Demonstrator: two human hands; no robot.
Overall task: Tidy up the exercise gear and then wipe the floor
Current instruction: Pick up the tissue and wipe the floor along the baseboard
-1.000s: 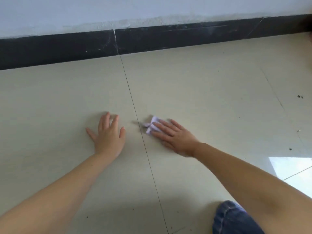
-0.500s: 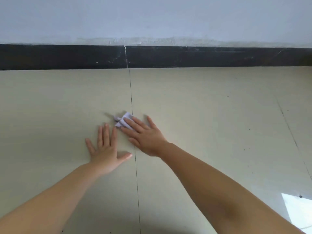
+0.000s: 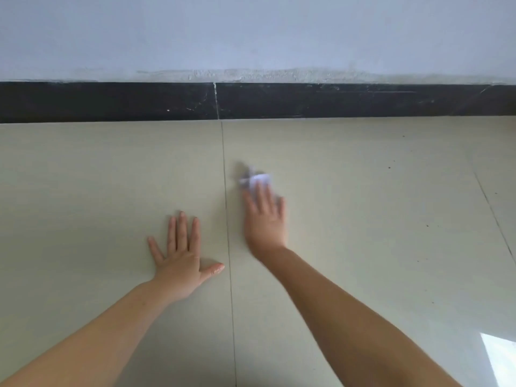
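Note:
A crumpled white tissue (image 3: 257,180) lies on the pale tiled floor (image 3: 363,219), just right of a tile joint. My right hand (image 3: 265,219) presses flat on it with straight fingers, and the tissue pokes out beyond the fingertips. The hand and tissue are blurred by motion. My left hand (image 3: 183,252) rests flat on the floor left of the joint, fingers spread, holding nothing. No exercise gear is in view.
A black skirting board (image 3: 111,101) runs along the foot of a white wall (image 3: 251,32) straight ahead. Small dark specks dot the floor at the right. A bright patch of light (image 3: 499,358) lies at the bottom right corner.
My right hand has slid the tissue to the right across the tile joint and turned its fingers toward the wall. My left hand has stayed planted on the floor.

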